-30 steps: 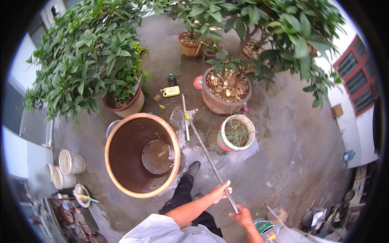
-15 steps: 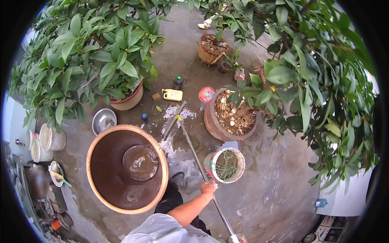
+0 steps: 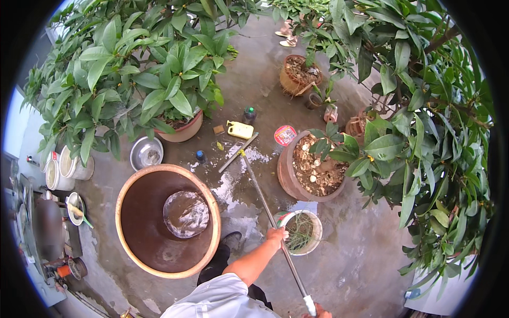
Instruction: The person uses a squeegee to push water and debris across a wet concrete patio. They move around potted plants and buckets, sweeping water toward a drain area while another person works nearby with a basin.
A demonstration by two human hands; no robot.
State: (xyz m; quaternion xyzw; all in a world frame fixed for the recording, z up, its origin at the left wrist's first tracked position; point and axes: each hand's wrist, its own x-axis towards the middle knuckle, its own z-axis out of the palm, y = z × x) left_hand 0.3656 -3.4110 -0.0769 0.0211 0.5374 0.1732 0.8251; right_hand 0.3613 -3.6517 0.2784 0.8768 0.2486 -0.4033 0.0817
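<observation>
My left hand (image 3: 277, 235) is closed around the metal pole of a floor squeegee (image 3: 262, 199), partway along it. Lower down, my right hand (image 3: 319, 311) grips the pole by its white end and is partly cut off by the lower edge. The squeegee's long grey blade (image 3: 230, 160) lies slantwise on wet concrete, near a yellow jug (image 3: 240, 130). Beside the pole, close to my left hand, stands a white bucket (image 3: 316, 233) with thin green plants. A big brown glazed vat (image 3: 123, 241), with some water at its bottom, stands left of my arm.
Past the blade are a dark bottle (image 3: 249, 114) and a blue-capped bottle (image 3: 200, 156). A metal basin (image 3: 133, 156) sits behind the vat. Large potted shrubs crowd both sides, including a wide pot (image 3: 286, 172) at right. White buckets (image 3: 85, 168) stand at left.
The blade has swung to lie more crosswise and slid slightly away from me. Both hands keep hold of the pole. The whole view has shifted a little.
</observation>
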